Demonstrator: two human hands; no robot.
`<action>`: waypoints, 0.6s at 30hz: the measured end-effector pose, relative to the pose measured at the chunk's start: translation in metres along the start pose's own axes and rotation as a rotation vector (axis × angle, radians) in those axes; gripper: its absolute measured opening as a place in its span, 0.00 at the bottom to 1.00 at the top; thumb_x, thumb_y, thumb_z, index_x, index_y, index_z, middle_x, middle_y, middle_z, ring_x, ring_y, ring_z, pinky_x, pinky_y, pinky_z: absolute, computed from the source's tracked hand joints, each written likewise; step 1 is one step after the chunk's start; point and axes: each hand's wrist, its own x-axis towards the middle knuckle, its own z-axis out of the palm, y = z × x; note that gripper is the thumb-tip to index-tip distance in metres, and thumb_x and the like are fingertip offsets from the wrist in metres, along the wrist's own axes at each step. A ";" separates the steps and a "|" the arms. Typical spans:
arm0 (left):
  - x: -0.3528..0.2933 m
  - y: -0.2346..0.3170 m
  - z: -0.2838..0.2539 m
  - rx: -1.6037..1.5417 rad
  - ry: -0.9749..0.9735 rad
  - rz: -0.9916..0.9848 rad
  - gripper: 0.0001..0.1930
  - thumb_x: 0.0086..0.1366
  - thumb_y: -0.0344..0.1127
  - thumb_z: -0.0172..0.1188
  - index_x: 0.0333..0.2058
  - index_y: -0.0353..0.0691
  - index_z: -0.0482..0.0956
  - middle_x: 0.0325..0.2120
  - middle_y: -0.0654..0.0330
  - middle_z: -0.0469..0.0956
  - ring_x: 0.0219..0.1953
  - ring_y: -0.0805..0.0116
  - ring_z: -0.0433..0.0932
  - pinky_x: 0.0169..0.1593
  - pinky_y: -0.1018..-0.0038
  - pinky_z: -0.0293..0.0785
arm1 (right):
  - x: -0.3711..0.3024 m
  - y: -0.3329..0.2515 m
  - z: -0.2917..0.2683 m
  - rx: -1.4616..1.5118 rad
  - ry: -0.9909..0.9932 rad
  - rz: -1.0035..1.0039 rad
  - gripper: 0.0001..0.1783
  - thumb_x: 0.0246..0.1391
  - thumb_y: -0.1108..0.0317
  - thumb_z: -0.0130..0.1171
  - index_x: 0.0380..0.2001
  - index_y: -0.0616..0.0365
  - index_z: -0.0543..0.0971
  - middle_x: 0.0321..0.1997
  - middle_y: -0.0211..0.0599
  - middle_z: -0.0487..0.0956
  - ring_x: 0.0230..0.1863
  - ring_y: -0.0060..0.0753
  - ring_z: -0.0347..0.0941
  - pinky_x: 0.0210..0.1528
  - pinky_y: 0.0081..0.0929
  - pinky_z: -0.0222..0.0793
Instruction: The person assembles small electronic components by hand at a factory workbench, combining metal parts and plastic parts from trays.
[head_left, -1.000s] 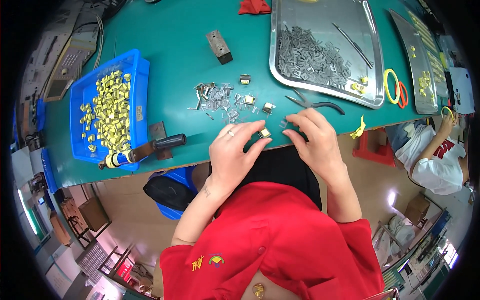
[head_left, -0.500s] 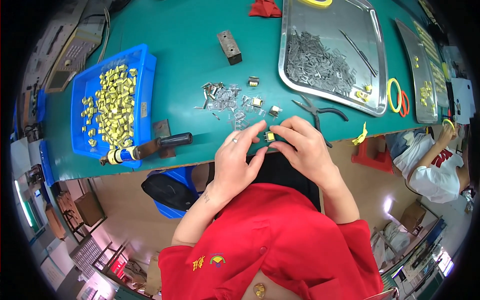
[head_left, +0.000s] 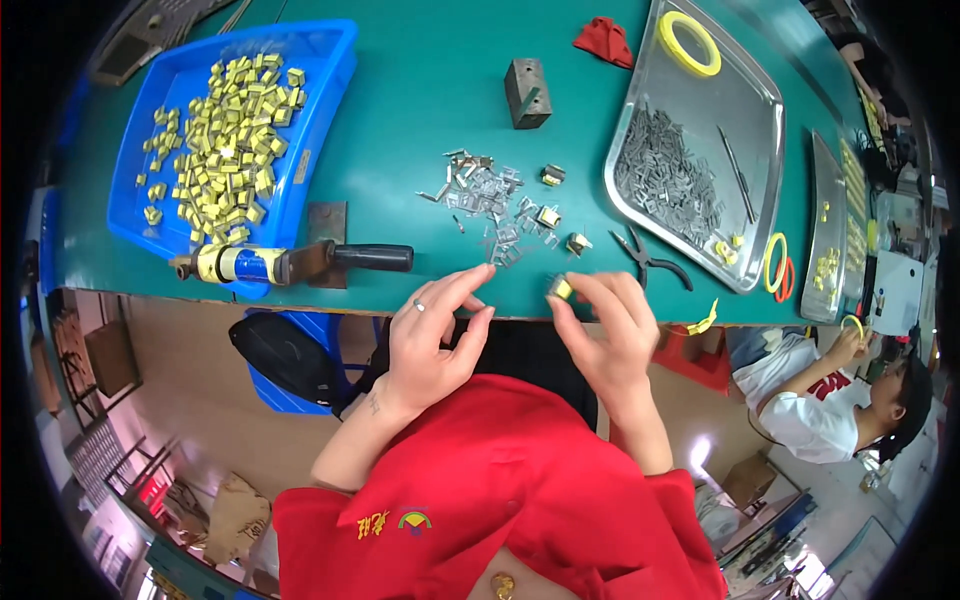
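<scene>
Your right hand had one small yellow-wrapped transformer pinched between thumb and forefinger, just above the near edge of the green worktop. Whether the piece touched the surface, you could not have told from this angle. Your left hand was beside it, palm turned inward, its fingers curved and the thumb spread from the forefinger, with nothing visible in the gap.

The step in hand looked like close handling of that single piece, held by the right fingers alone. Any next move with it seemed to call for a steady, light pinch and a clear view of its metal side (partly hidden by your own fingertips), with the left fingers near enough to steady it.

Just beyond your hands lay three similar pieces, the nearest just left of the pliers, and a scatter of thin metal clips. Farther right, a steel tray carried a heap of grey parts; on the left, a blue bin held many yellow-wrapped pieces, with a black-handled tool at its near end.
</scene>
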 end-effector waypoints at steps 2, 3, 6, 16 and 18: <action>-0.001 0.003 -0.002 -0.025 -0.012 -0.047 0.25 0.55 0.17 0.63 0.54 0.34 0.74 0.46 0.53 0.82 0.29 0.77 0.78 0.23 0.84 0.63 | 0.004 -0.007 -0.002 0.007 0.064 0.006 0.16 0.39 0.80 0.72 0.35 0.62 0.81 0.26 0.36 0.75 0.27 0.32 0.71 0.29 0.28 0.67; -0.003 0.003 0.000 -0.029 -0.001 -0.056 0.25 0.55 0.17 0.63 0.54 0.34 0.74 0.46 0.53 0.82 0.29 0.77 0.78 0.23 0.84 0.63 | 0.002 -0.003 0.002 0.005 0.051 0.000 0.16 0.39 0.80 0.72 0.35 0.62 0.81 0.26 0.36 0.75 0.27 0.32 0.71 0.29 0.28 0.67; 0.003 0.000 0.002 -0.046 -0.003 -0.046 0.25 0.55 0.17 0.63 0.54 0.34 0.74 0.46 0.53 0.82 0.28 0.77 0.78 0.23 0.83 0.63 | 0.003 0.003 0.008 -0.017 -0.045 0.036 0.17 0.39 0.80 0.71 0.36 0.62 0.81 0.25 0.34 0.75 0.25 0.31 0.70 0.28 0.27 0.66; 0.011 0.006 0.005 0.000 -0.067 -0.011 0.25 0.55 0.18 0.64 0.53 0.34 0.74 0.45 0.55 0.82 0.28 0.73 0.78 0.30 0.78 0.70 | 0.003 0.004 0.009 -0.036 -0.127 0.044 0.17 0.41 0.80 0.71 0.38 0.62 0.81 0.24 0.35 0.73 0.25 0.32 0.70 0.26 0.28 0.67; 0.016 0.008 0.010 0.020 -0.077 0.032 0.25 0.55 0.19 0.65 0.53 0.35 0.75 0.45 0.54 0.82 0.29 0.70 0.79 0.34 0.75 0.73 | 0.002 0.005 0.008 -0.026 -0.120 0.047 0.17 0.41 0.80 0.71 0.39 0.62 0.81 0.24 0.35 0.74 0.25 0.32 0.70 0.26 0.28 0.67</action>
